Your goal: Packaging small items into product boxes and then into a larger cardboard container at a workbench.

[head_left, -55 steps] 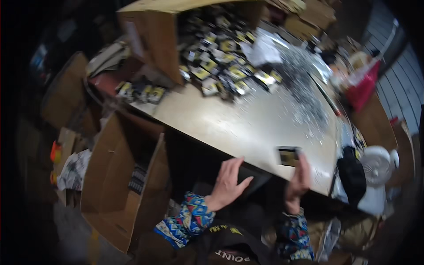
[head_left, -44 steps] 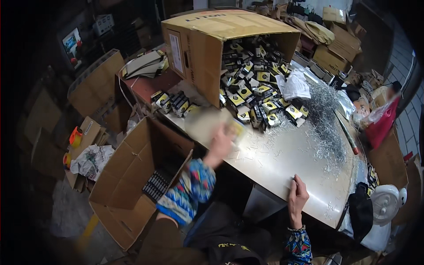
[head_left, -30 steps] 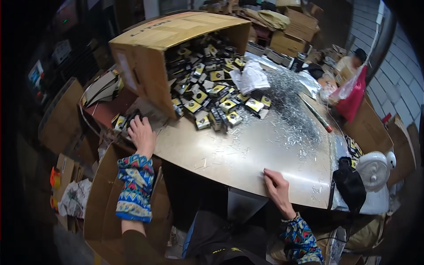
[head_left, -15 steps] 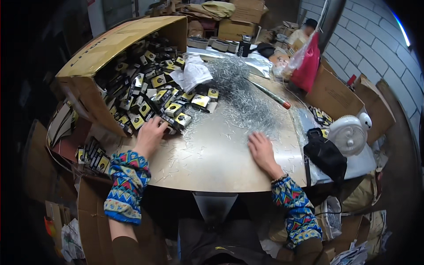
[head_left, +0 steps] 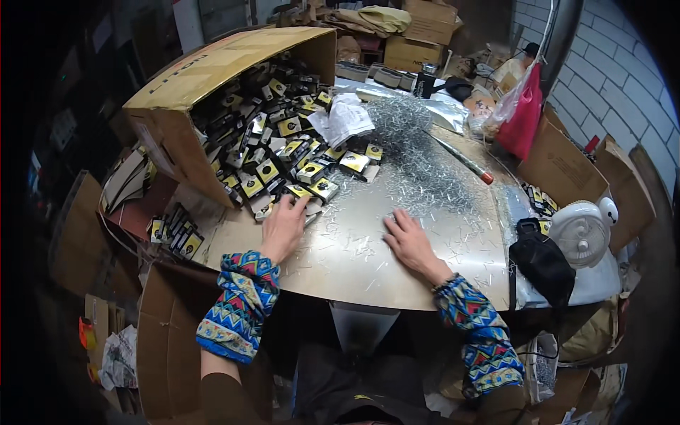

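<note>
My left hand (head_left: 283, 232) is at the near edge of a heap of small yellow, black and white boxes (head_left: 268, 170). Its fingers are apart and bent, the tips touching a small box (head_left: 298, 190); no firm hold on it shows. The heap spills out of a large cardboard carton (head_left: 166, 138) lying on its side. Flat on the shiny metal tabletop (head_left: 347, 273) rests my right hand (head_left: 413, 246), open and holding nothing. Just beyond its fingers spreads a pile of thin silvery metal pins (head_left: 425, 170). Crumpled white paper (head_left: 345, 120) lies between boxes and pins.
A long tube with a red end (head_left: 460, 159) lies right of the pins. Farther right are a black pouch (head_left: 542, 262), a white fan (head_left: 579, 234) and open cartons (head_left: 563, 159). More small boxes (head_left: 177, 232) stand at the left. Another person (head_left: 511, 69) sits far back.
The whole view has shifted, so the scene sits farther right. My left hand has moved slightly right along the boxes' near edge. My right hand has slid a little left on the tabletop.
</note>
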Available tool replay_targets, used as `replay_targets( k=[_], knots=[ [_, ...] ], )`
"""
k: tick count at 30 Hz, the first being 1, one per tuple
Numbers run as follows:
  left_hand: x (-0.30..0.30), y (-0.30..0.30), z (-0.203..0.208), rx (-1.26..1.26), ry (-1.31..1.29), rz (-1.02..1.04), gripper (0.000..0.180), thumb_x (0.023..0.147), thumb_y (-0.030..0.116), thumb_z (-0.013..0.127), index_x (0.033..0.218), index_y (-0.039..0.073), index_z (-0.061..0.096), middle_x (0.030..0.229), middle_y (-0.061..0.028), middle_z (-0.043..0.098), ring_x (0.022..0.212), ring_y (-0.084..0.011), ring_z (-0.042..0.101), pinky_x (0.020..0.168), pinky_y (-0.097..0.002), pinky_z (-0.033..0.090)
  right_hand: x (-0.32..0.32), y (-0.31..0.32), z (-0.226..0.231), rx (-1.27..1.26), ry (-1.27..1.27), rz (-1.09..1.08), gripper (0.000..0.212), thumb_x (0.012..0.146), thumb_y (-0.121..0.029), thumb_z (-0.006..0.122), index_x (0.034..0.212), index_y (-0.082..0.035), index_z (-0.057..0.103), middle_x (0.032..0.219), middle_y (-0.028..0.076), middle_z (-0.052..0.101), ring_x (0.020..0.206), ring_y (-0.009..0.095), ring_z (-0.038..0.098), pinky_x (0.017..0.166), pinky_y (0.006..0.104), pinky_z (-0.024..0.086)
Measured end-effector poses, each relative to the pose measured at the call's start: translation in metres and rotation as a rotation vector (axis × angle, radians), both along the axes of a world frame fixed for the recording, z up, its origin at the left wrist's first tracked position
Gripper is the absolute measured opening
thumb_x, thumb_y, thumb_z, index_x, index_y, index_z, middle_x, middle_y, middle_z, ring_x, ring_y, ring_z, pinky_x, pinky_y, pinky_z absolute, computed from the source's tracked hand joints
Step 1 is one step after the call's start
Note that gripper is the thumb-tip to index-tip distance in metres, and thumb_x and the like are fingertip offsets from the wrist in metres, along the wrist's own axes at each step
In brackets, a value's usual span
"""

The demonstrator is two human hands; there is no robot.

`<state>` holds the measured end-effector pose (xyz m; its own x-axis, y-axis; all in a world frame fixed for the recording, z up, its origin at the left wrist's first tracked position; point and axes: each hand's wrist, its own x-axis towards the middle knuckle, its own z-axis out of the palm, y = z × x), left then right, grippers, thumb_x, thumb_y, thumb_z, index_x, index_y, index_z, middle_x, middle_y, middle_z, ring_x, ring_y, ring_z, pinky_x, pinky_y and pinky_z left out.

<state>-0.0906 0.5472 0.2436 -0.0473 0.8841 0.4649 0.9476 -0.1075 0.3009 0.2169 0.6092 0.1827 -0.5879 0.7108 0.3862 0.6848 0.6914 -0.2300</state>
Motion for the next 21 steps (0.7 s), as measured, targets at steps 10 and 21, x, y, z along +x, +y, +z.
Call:
replay_targets(
  k=[10,21],
  knots=[
    [0.000,0.056,-0.003,-0.141,0.003,-0.194,0.042,0.076,0.005,0.061,0.117,0.003,0.060,0.118,-0.0168,0.057,0.111,-0.0373,0.053,0.097,-0.0401,0.046,-0.089,0.054,0.010,-0.100,-0.043,-0.103,0.054,0.097,-0.048,0.045,0.139,-0.015,0.046,0.147,0.018,0.040,0.138,0.043,0.031,0.111,0.0630,0.022],
    [-0.043,0.070,0.034,-0.668,-0.010,-0.274,0.051,0.077,0.002,0.057,0.128,0.005,0.055,0.115,-0.0192,0.060,0.113,-0.0354,0.051,0.097,-0.0367,0.043,-0.003,0.011,0.009,-0.231,-0.165,0.047,0.055,0.098,-0.050,0.043,0.144,-0.020,0.042,0.152,0.013,0.035,0.142,0.042,0.023,0.112,0.0653,0.017]
  ],
)
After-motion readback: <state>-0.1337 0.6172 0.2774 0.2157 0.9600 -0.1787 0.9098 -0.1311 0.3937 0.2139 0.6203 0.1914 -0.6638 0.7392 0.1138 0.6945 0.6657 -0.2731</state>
